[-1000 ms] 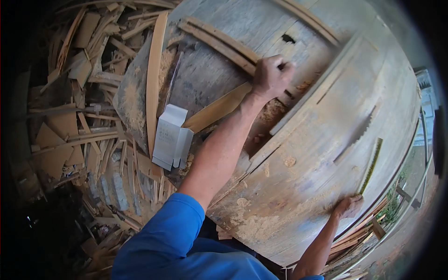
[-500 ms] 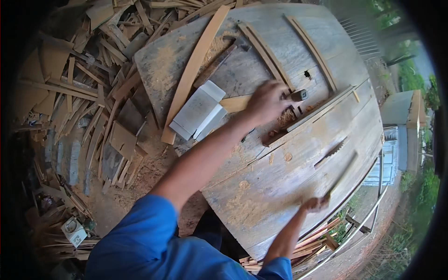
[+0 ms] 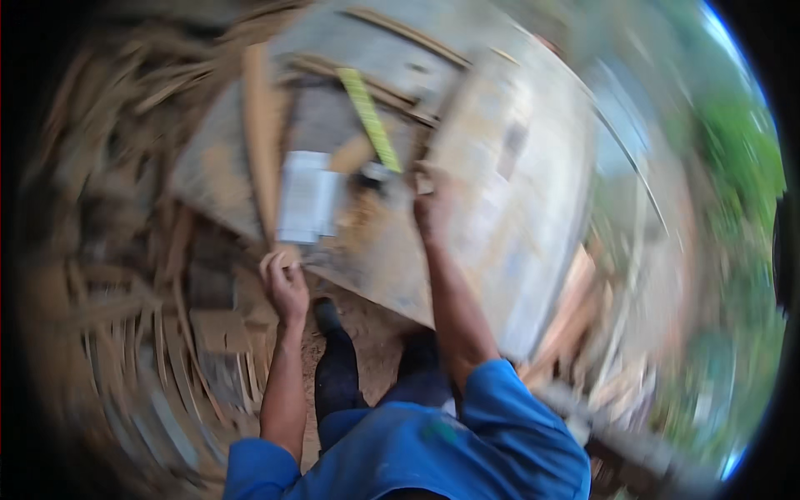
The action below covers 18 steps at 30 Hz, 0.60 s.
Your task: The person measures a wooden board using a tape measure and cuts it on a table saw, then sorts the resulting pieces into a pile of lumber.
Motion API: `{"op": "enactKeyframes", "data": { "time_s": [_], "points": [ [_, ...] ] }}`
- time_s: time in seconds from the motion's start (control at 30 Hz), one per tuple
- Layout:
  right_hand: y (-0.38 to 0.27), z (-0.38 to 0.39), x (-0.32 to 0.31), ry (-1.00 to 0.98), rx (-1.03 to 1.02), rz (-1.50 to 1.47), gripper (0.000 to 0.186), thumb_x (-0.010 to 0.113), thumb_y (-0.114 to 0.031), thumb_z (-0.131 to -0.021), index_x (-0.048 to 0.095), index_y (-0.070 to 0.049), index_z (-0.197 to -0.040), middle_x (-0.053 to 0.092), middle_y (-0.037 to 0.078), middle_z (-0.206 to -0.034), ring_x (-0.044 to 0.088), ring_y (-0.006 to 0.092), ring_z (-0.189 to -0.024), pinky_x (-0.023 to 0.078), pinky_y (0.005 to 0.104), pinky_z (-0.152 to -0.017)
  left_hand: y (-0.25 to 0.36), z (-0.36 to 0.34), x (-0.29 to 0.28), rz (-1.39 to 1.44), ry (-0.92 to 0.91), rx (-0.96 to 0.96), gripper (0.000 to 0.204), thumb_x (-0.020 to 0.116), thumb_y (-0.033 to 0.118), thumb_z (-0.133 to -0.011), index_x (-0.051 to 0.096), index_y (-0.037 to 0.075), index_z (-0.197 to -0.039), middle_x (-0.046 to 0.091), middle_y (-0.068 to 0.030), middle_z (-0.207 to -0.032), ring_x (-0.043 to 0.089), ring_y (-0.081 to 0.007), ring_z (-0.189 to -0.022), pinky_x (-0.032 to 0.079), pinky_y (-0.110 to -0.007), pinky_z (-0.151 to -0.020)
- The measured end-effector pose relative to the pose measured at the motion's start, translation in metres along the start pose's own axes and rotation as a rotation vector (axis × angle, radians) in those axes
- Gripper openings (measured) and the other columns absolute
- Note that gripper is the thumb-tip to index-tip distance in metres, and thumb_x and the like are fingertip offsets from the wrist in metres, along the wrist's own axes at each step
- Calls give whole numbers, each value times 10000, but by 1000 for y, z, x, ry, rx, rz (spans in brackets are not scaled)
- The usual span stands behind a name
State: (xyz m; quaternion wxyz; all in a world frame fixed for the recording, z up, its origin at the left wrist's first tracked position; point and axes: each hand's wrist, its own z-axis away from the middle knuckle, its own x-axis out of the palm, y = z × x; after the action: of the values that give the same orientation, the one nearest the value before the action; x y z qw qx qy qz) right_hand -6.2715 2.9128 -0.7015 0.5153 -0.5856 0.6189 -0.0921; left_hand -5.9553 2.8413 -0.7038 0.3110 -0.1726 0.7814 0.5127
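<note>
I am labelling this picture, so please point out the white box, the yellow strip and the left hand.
White box [image 3: 300,204], head view: on its large face.
Yellow strip [image 3: 369,120], head view: halfway along its length.
Left hand [image 3: 287,283], head view: middle of the hand.

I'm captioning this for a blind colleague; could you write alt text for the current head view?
The left hand is at the near end of a long wooden board on a worktop, while the right hand is beside a yellow strip, its grip too blurred to tell. A white box lies beside the board.
</note>
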Motion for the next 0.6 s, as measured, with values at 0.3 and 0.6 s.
{"op": "enactKeyframes", "data": {
  "time_s": [0.3,0.6],
  "points": [
    [-12,342,-365,-12,380,833,299,677,-155,-754,688,-173,-1052,648,102,-999,621,336,-912,507,464,-777,59,169,-5,413,-1268,633,71,651,98,-863,671,56,-917,653,-154,-947,641,-366,-893,520,-434,-808],
    [3,427,-689,128,922,1613,906,825,-383,-736,395,-98,-1481,433,161,-1476,412,329,-1378,383,450,-1112,-166,197,-55,-508,-1275,69,266,695,240,-850,698,13,-988,701,-185,-1003,678,-349,-940,530,-459,-827]
  ]
}}
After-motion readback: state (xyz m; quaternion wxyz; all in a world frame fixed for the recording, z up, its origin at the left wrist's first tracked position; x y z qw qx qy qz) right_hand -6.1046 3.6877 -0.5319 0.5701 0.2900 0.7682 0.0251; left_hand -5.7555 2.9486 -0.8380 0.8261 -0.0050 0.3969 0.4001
